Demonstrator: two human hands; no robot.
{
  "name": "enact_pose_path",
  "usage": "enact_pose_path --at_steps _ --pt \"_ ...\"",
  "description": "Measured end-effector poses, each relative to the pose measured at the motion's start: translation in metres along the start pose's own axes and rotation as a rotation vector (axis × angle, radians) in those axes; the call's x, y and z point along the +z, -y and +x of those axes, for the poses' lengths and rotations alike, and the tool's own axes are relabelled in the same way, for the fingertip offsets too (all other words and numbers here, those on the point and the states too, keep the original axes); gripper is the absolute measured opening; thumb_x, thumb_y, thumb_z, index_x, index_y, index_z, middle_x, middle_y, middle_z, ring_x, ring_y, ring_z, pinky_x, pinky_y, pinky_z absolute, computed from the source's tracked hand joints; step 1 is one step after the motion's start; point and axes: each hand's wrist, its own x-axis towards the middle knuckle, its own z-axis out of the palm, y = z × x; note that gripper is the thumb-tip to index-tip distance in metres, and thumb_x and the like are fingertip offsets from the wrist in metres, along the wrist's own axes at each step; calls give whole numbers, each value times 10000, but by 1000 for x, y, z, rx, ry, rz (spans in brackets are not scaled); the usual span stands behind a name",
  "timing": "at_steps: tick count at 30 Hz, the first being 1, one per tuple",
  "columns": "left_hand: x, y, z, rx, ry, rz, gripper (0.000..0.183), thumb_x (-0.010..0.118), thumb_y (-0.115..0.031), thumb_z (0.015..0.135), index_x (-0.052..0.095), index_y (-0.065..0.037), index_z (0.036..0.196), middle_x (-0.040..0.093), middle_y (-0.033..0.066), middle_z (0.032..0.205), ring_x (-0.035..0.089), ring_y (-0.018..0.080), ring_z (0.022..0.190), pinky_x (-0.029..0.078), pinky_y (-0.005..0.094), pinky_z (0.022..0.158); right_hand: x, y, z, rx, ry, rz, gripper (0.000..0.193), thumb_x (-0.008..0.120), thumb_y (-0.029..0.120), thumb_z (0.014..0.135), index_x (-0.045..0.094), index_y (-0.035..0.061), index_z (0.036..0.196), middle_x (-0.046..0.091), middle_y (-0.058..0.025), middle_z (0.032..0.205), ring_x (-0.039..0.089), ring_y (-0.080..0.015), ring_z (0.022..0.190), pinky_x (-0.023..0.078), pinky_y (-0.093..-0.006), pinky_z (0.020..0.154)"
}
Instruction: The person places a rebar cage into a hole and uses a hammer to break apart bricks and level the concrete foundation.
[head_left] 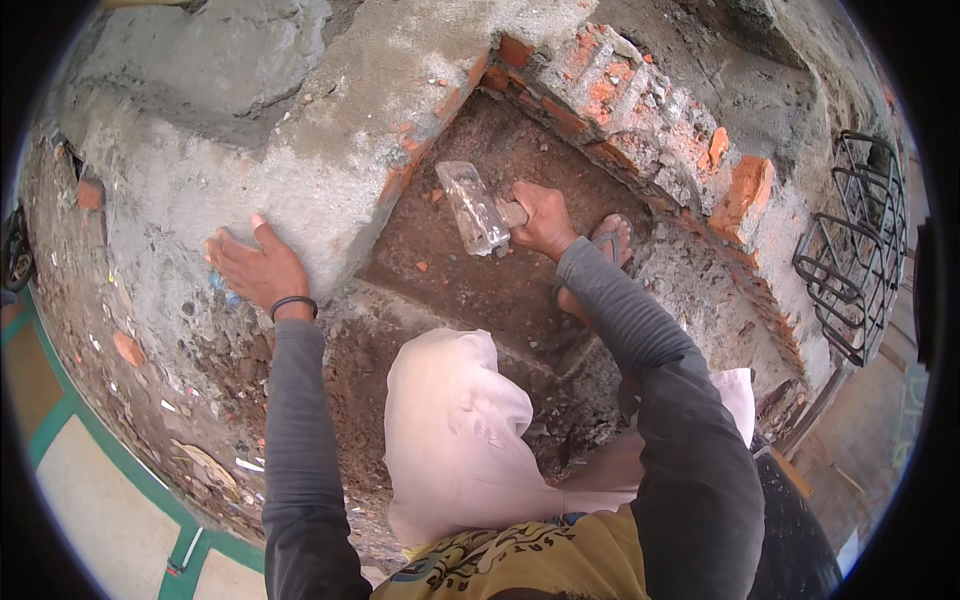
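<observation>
Dark lettering (535, 546) on the mustard shirt (600, 550) and faint pale characters (912, 405) on the grey surface (862, 445), far right

From where I stand, both grips, left (260, 267) and right (545, 222), are bare, with a thin dark band (290, 300) round the left wrist. The left sleeve (297, 430) and right sleeve (665, 365) are long and close-fitting, grey at the forearm, darkening to charcoal higher up and wrinkled crosswise. The shirt front (600, 550) is mustard yellow with a swirling black print (480, 555) (a touch of blue in it, too). Below come pale pinkish trousers (450, 440), loosely creased, and a dark-strapped sandal (606, 238).
</observation>
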Motion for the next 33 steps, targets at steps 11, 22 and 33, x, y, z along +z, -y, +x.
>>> enact_pose_path --at_steps 11,22,33 --pt "0 -3 0 4 16 21 693 390 -473 929 295 27 1399 218 211 1485 150 324 1402 147 439 1135 10 -1 -3 452 72 -65 313 596 261 774 651 30 978 658 -225 916 633 -378 879 496 -461 792" --pt "3 -7 -2 22 15 35 697 395 -476 929 294 29 1399 220 216 1483 144 328 1403 138 439 1136 15 -51 36 632 173 -136 331 635 319 756 669 27 906 652 -225 928 621 -413 864 488 -468 784" --pt "4 -8 -8 21 40 0 704 382 -484 928 283 24 1406 208 218 1487 129 326 1408 125 458 1135 15 -79 54 673 232 -239 349 608 296 767 634 17 975 659 -214 911 635 -380 869 501 -459 777"
